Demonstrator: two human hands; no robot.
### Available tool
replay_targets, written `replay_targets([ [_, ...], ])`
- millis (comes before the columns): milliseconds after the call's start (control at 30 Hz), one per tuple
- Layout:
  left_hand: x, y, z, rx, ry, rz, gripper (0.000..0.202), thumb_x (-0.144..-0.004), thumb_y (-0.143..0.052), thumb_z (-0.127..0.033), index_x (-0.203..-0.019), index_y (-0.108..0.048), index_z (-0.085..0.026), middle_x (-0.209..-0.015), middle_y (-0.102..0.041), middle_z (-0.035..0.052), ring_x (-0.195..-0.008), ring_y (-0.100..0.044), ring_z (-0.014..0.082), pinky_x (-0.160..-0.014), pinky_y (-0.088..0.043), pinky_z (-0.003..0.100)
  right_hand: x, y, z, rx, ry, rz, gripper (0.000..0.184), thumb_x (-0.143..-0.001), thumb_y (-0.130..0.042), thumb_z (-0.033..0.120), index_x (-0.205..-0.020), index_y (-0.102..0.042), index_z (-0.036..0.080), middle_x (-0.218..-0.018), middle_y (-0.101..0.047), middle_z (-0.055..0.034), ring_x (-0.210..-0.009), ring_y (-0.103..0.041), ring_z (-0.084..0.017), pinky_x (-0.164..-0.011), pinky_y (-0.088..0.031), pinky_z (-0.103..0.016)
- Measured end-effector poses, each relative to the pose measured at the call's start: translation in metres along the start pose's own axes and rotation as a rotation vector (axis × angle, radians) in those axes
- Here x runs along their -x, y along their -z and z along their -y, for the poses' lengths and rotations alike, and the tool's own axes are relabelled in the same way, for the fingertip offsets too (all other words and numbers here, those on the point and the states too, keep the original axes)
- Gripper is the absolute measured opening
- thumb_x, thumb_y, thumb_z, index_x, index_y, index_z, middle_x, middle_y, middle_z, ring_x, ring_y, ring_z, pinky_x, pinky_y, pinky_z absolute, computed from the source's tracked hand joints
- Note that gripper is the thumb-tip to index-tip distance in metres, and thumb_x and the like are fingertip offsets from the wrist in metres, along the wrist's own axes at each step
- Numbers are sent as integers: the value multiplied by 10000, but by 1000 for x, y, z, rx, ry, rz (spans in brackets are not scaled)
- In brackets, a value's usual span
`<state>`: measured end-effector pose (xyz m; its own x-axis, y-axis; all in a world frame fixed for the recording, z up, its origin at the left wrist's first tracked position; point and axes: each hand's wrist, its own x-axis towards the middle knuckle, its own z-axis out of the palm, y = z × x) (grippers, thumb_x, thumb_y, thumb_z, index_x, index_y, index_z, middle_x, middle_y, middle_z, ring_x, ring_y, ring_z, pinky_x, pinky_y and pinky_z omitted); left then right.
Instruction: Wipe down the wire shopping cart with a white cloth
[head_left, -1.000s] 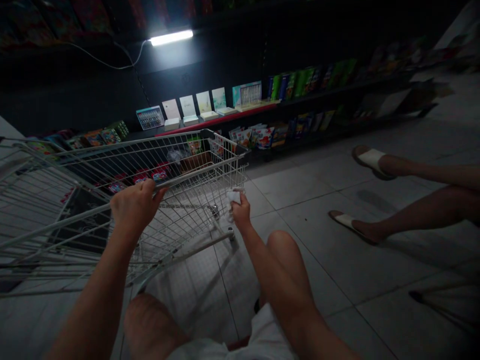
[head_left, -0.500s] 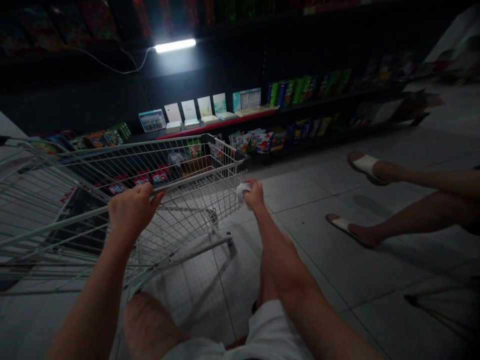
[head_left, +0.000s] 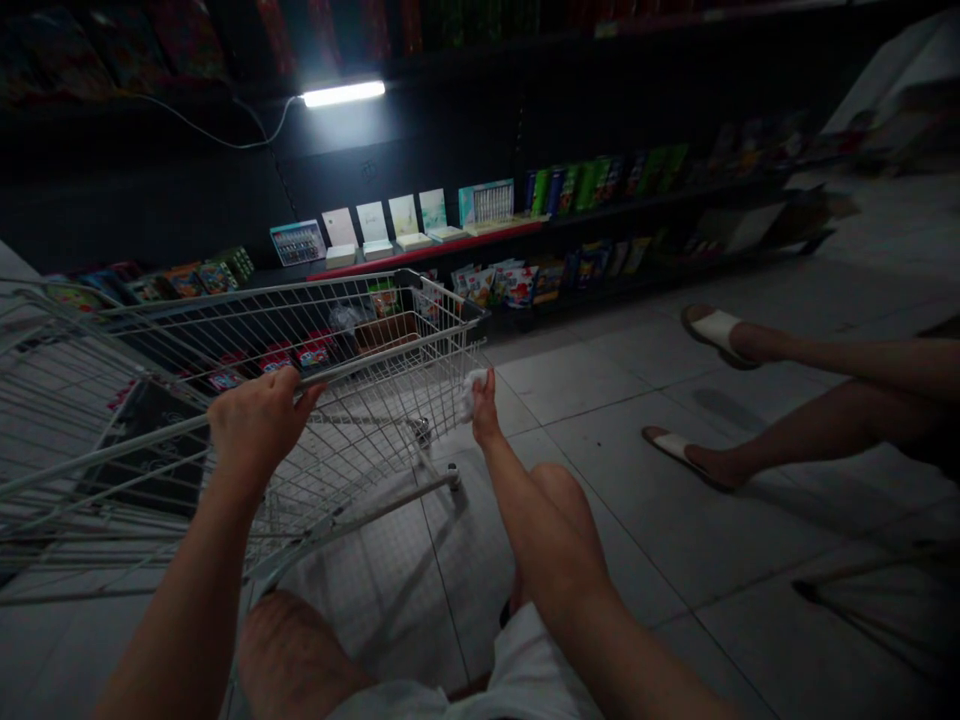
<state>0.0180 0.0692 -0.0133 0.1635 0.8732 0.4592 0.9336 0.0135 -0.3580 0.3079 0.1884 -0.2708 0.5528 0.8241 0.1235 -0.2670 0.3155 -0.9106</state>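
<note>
A metal wire shopping cart point(head_left: 360, 440) stands in front of me, its narrow end toward the right. My left hand point(head_left: 259, 415) is wrapped round the cart's top side rail. At the narrow end, my right hand point(head_left: 485, 408) presses a crumpled white wipe point(head_left: 470, 392) against the wire mesh; whether it is cloth or paper I cannot tell. A dark panel point(head_left: 154, 450) with faint lettering shows through the wires at the left. The cart's caster point(head_left: 453, 476) rests on the tiles near my knees.
Dark shelves behind the cart hold boxed sets point(head_left: 486, 204), green and blue packages point(head_left: 577, 187) and snack bags point(head_left: 517, 285). A lamp tube point(head_left: 343, 94) glows above. At the right are another person's legs in white sandals point(head_left: 712, 325) and a thin dark leg of some stand point(head_left: 806, 590).
My right hand has slid slightly left and down along the cart's end with the wipe, its fingers now more upright. My left hand keeps its hold on the rail.
</note>
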Motion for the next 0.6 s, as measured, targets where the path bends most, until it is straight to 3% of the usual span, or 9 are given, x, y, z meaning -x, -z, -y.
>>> replay_targets([
  [100,-1,-1,-1,3,0,-10,523,-967,-280,-613,-947,-598,-199,-905,-704,119,-799,-653,277,-576,-214,323,8,-9,-3,93,88,-79,752,-801,-540,412,-1467,-256,211,-1396,-477,-109,-1177,-553,-122,-1048,-449,-297],
  [233,-1,0,-1,-4,-3,-5,527,-970,-272,-608,-954,-602,-198,-921,-709,116,-798,-654,272,-574,-214,323,13,-15,6,192,133,-234,643,-756,-462,274,-1383,-388,150,-1327,-511,-135,-1180,-542,-169,-1094,-421,-380],
  [300,0,1,0,-12,-5,10,531,-973,-264,-603,-966,-609,-199,-916,-712,113,-797,-657,274,-574,-217,322,6,-12,25,210,201,-281,585,-732,-429,226,-1309,-471,142,-1311,-515,-134,-1212,-518,-188,-1128,-388,-405],
  [400,2,3,2,-26,-1,13,561,-972,-247,-615,-969,-621,-197,-882,-709,115,-797,-660,283,-575,-218,322,-21,-6,70,309,472,-321,539,-709,-426,183,-1230,-561,153,-1283,-526,-122,-1232,-503,-209,-1141,-376,-422],
  [500,3,2,5,-23,-8,-1,588,-966,-242,-631,-959,-630,-190,-856,-705,121,-793,-659,282,-578,-218,319,-48,-11,115,442,655,-250,543,-686,-414,124,-1189,-615,172,-1244,-542,-110,-1195,-532,-209,-1115,-408,-422],
  [600,3,0,6,-28,-10,4,582,-963,-261,-630,-940,-637,-187,-839,-701,123,-786,-658,286,-575,-212,317,-44,-32,138,572,695,-140,509,-709,-406,83,-1143,-652,181,-1219,-566,-105,-1172,-549,-212,-1096,-428,-423],
])
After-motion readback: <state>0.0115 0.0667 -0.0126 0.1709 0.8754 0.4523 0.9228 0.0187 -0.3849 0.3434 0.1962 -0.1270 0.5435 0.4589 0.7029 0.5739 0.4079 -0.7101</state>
